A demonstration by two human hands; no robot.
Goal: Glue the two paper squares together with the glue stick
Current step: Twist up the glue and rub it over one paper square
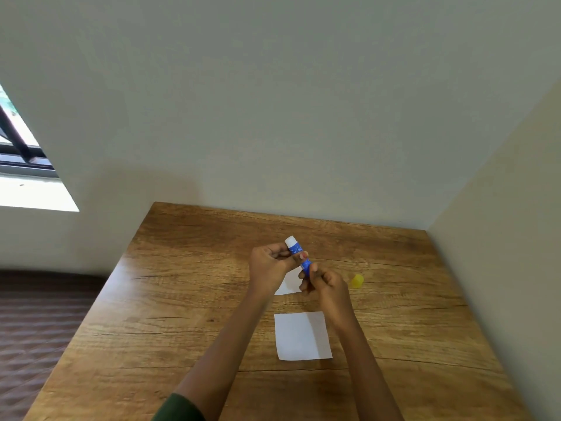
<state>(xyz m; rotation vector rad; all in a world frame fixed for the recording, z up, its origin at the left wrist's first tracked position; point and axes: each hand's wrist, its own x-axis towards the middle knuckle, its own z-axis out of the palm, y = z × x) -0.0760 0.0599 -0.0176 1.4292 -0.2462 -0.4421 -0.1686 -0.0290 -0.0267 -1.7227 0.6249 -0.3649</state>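
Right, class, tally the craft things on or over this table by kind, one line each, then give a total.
Paper squares: 2, the near paper square and the far paper square, partly behind the hands.
Glue stick: 1, gripped by the left hand and the right hand.
Yellow cap: 1, lying on the table.
Total: 4

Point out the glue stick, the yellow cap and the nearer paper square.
glue stick [295, 248], head view, on its blue label just below the white tip.
yellow cap [357, 281], head view, on the middle of its side.
nearer paper square [303, 335], head view, on its bare centre.
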